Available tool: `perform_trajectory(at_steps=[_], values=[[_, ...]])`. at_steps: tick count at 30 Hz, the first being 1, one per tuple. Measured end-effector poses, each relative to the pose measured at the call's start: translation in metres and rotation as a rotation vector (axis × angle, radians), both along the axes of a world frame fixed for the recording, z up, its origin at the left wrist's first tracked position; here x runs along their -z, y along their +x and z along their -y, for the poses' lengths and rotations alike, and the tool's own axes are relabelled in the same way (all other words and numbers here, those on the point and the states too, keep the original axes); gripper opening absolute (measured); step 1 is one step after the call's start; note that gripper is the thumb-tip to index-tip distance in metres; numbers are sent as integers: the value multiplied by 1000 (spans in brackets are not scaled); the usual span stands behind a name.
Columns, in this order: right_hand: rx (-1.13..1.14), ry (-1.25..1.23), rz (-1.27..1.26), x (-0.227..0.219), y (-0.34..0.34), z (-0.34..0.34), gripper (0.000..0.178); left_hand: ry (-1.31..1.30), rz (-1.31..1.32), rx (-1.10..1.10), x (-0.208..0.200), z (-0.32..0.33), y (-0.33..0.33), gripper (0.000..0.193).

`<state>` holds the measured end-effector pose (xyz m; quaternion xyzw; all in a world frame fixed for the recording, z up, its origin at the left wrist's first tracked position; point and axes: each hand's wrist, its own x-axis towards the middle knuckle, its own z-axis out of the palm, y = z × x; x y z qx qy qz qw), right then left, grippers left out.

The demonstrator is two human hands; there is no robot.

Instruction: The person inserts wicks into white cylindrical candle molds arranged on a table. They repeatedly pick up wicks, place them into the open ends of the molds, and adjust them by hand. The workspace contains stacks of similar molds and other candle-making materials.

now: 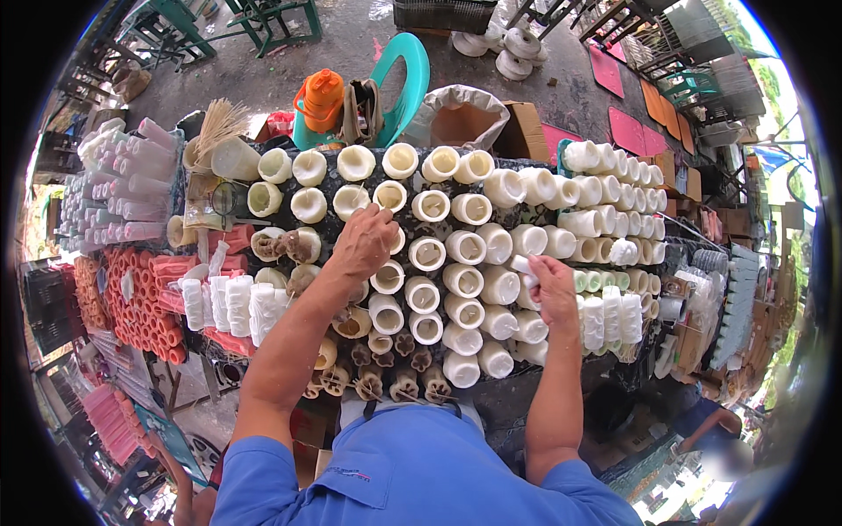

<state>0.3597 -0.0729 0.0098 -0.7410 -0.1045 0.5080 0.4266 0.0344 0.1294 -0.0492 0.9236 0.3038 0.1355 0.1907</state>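
The left hand (364, 241) rests, fingers curled together, on a white cup (387, 276) among rows of cups covering the bench (526, 167). To its right, the right hand (554, 287) has its fingers clamped on a small white piece (524, 266).

One view only, from a fisheye camera on the person's head, facing steeply down and a little forward over the blue shirt (421, 478) onto the table (526, 171). It sits close: both forearms rise from the lower edge, and the left hand (364, 241) and right hand (553, 289) fall near the middle of the picture. Just past the fingertips lie rows of white cups (465, 250), sharp and large. Farther beyond the fingers the ground and a teal chair (405, 74) shrink and bend toward the dark round rim
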Motion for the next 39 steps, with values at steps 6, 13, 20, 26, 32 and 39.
perform_trajectory(at_steps=[6, 13, 20, 26, 32, 39], values=[[-207, 135, -142, 26, -107, -58, 29, -48, -106, 8, -9, 1, -21, 8], [-621, 221, 552, 40, -176, -103, 37, -131, -65, -18, -11, 4, -27, 10], [-523, 375, 656, 55, -180, -93, 29, -231, -55, 16, -6, -14, -20, 9], [-405, 380, 564, 52, -196, -90, 23, -481, -150, -32, -6, -37, -4, 16], [-502, 321, 802, 60, -210, -99, 20, -531, -233, -64, -4, -52, 6, 18], [-466, 430, 801, 63, -209, -99, 31, -572, -275, -45, 0, -55, 9, 19]])
